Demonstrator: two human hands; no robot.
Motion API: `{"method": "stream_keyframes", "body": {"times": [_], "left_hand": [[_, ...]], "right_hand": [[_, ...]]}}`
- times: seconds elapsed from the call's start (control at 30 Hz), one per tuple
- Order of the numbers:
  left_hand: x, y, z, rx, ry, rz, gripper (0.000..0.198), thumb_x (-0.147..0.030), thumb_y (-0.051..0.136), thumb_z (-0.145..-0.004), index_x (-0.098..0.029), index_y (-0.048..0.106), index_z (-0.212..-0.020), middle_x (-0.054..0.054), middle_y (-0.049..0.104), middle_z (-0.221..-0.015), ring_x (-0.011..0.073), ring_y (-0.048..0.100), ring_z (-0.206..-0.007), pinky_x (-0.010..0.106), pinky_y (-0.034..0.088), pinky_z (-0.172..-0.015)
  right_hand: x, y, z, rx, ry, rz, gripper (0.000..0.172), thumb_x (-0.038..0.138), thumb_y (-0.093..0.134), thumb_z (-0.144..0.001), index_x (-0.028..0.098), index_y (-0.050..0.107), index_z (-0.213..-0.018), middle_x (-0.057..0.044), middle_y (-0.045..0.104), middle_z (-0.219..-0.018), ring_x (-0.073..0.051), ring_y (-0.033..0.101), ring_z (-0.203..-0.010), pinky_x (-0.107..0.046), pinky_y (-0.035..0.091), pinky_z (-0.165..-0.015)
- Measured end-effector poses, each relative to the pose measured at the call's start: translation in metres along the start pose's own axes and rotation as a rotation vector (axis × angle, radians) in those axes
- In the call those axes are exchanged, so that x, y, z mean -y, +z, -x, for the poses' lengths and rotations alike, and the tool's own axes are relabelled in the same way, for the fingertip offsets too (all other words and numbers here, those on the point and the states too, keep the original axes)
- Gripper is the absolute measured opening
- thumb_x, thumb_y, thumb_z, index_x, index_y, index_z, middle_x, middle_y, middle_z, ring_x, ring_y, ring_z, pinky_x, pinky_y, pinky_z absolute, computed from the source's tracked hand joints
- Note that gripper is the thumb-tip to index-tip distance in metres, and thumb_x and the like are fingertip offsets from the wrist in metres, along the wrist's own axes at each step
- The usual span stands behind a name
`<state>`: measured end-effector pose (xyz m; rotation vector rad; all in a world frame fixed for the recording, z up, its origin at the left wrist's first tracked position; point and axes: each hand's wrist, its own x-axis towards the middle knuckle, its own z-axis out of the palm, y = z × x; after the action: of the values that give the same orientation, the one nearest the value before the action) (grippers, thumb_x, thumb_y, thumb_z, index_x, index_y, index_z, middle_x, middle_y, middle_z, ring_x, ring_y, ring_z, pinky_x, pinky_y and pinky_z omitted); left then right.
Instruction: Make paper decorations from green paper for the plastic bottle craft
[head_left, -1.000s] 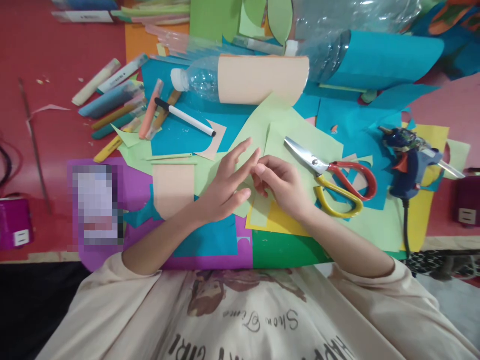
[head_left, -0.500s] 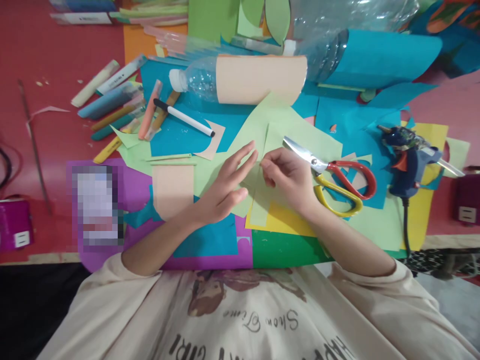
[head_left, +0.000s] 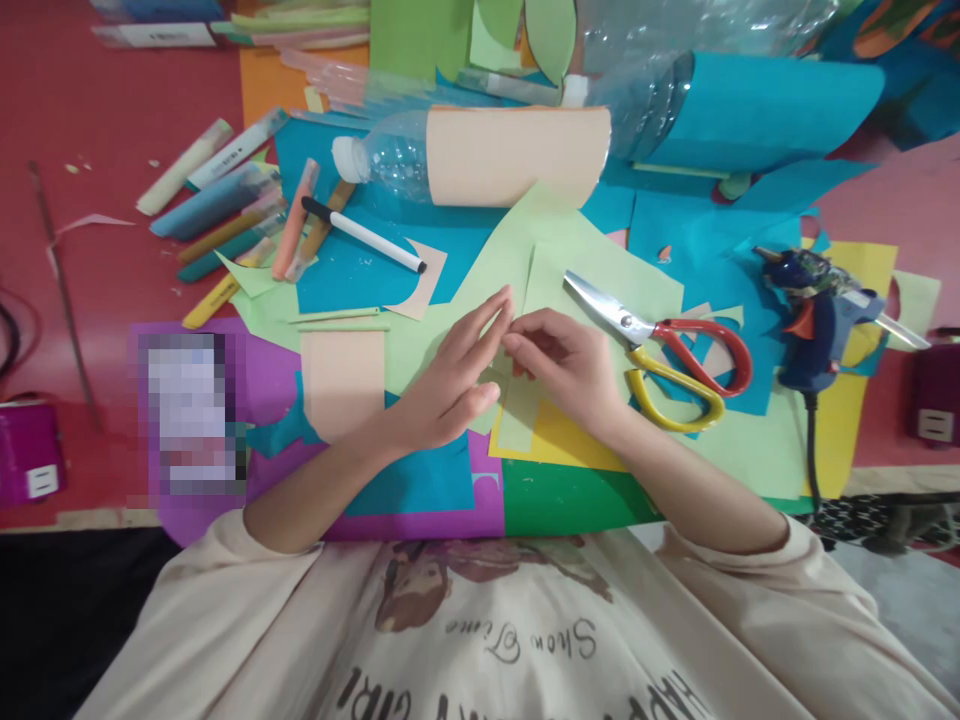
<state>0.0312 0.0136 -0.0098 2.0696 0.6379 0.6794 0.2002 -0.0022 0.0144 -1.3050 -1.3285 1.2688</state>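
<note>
My left hand (head_left: 448, 380) lies with its fingers stretched out over a light green paper sheet (head_left: 577, 265) in the middle of the table. My right hand (head_left: 568, 362) is curled beside it, fingertips pinched against the tips of my left fingers; what it pinches is too small to name. Under both hands lie overlapping green, yellow and blue paper pieces. Red-and-yellow scissors (head_left: 667, 350) rest just right of my right hand, blades pointing up-left.
A plastic bottle wrapped in peach paper (head_left: 487, 155) lies at the back. A black-capped marker (head_left: 365, 235) and several glue sticks (head_left: 225, 215) lie at left. A blue glue gun (head_left: 814, 310) sits at right. A peach paper rectangle (head_left: 343, 380) lies by my left wrist.
My right hand shifted up toward the scissors half a second ago, then came back left; its fingertips now meet my left fingertips. My left hand stayed almost still.
</note>
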Motion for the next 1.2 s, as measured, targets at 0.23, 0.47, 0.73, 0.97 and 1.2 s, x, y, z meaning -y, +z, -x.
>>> {"method": "stream_keyframes", "body": {"times": [0.23, 0.47, 0.73, 0.97, 1.2], "left_hand": [[-0.003, -0.004, 0.001, -0.010, -0.002, 0.116, 0.055, -0.043, 0.024, -0.096, -0.030, 0.019, -0.149, 0.001, 0.014, -0.159, 0.0248, 0.015, -0.146, 0.046, 0.018, -0.119], [-0.009, -0.009, -0.001, -0.078, -0.093, 0.243, 0.053, -0.049, 0.025, -0.095, -0.027, 0.042, -0.140, 0.004, 0.037, -0.151, 0.0236, 0.031, -0.140, 0.044, 0.024, -0.117], [-0.018, -0.009, -0.004, -0.254, -0.207, 0.102, 0.041, -0.039, 0.045, -0.093, -0.019, 0.061, -0.061, 0.006, 0.068, -0.087, 0.0152, 0.065, -0.083, 0.028, 0.052, -0.077], [-0.006, -0.003, -0.004, -0.102, 0.055, -0.197, 0.029, -0.032, 0.044, -0.094, -0.020, 0.069, -0.083, 0.008, 0.071, -0.102, 0.0182, 0.064, -0.093, 0.034, 0.049, -0.086], [-0.002, 0.003, -0.005, 0.068, 0.126, -0.375, 0.024, -0.029, 0.047, -0.093, -0.017, 0.068, -0.096, 0.010, 0.071, -0.106, 0.0203, 0.066, -0.099, 0.039, 0.047, -0.097]], "right_hand": [[0.003, -0.016, -0.007, -0.153, -0.052, 0.072, 0.013, 0.026, 0.059, -0.080, 0.020, 0.055, -0.068, 0.005, 0.053, -0.055, -0.007, 0.049, -0.045, -0.023, 0.039, -0.046], [0.001, -0.027, -0.013, -0.302, -0.068, 0.094, 0.018, 0.028, 0.063, -0.080, 0.022, 0.053, -0.066, 0.006, 0.052, -0.053, -0.007, 0.048, -0.043, -0.023, 0.038, -0.043], [-0.003, -0.059, -0.021, -0.386, -0.193, 0.405, 0.009, 0.017, 0.059, -0.082, 0.023, 0.058, -0.088, -0.004, 0.067, -0.092, -0.011, 0.064, -0.066, -0.025, 0.049, -0.053], [-0.025, -0.061, -0.024, -0.184, -0.234, 0.838, 0.037, 0.024, 0.048, -0.089, 0.025, 0.050, -0.125, -0.010, 0.056, -0.134, -0.026, 0.048, -0.129, -0.052, 0.042, -0.103], [-0.026, -0.054, -0.026, -0.064, -0.328, 0.737, 0.031, 0.021, 0.056, -0.083, 0.023, 0.064, -0.113, -0.008, 0.066, -0.121, -0.027, 0.055, -0.121, -0.050, 0.041, -0.106]]}}
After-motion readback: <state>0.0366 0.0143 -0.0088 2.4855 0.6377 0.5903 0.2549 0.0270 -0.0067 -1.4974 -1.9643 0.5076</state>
